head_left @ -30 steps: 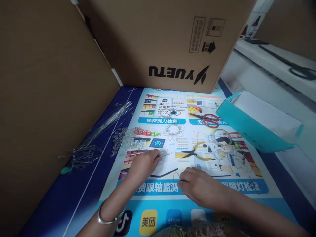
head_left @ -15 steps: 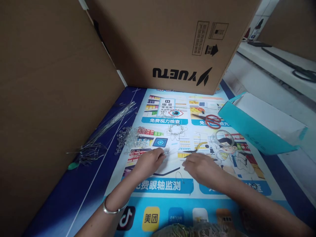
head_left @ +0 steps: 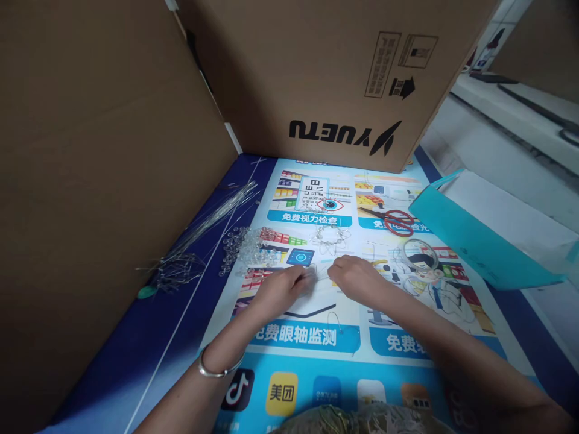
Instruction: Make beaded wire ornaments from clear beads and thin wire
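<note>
My left hand (head_left: 286,290), a silver bangle (head_left: 219,366) on its wrist, pinches a thin wire (head_left: 322,273); its fingertips are slightly blurred. The wire runs faintly to the fingertips of my right hand (head_left: 357,278), which are closed at its other side. Just beyond both hands lies a ring of clear beads with wire loops (head_left: 331,239). A pile of clear beads (head_left: 248,248) is to the left of it. Pliers with a yellow handle (head_left: 379,263) lie mostly hidden behind my right hand. A short bent wire (head_left: 335,319) rests on the mat nearer to me.
Red-handled scissors (head_left: 398,223) and a clear roll (head_left: 420,254) lie on the right, beside an open teal box (head_left: 484,241). On the left is a bundle of wires (head_left: 212,217). Cardboard walls (head_left: 335,78) enclose the back and left of the printed mat (head_left: 289,361).
My right hand has moved from beside the pliers, forward and towards my left hand, to the wire. The view has shifted slightly. My left hand stays nearly in place.
</note>
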The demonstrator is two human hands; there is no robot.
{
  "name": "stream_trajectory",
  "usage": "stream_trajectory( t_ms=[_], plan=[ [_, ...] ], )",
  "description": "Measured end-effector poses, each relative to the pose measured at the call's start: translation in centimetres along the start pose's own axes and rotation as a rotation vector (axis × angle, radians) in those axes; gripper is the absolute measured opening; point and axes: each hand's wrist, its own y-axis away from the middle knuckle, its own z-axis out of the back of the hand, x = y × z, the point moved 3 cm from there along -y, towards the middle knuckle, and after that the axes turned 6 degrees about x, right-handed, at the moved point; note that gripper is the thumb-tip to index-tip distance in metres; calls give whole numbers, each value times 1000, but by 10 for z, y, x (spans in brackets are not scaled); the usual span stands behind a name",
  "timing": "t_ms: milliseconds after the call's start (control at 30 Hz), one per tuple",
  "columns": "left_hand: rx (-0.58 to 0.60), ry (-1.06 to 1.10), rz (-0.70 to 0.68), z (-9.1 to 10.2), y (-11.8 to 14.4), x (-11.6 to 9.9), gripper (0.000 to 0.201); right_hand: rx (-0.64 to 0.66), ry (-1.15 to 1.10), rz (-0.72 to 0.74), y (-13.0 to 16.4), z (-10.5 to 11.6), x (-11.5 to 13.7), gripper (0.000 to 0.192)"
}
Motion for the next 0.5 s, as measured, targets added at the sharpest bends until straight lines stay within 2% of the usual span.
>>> stream_trajectory(
  t_ms=[200,333,433,500],
  plan=[
    [-174,409,1,16,8,-4,31,-2,-166,11,13,20,-7,26],
    [-151,892,53,8,11,-10,32,-43,-238,48,19,35,3,27],
    [-125,1251,64,-2,9,-16,32,-54,-194,72,22,45,16,27],
    [-89,1403,45,-8,7,-20,32,-72,-142,82,23,52,26,26]
  ],
)
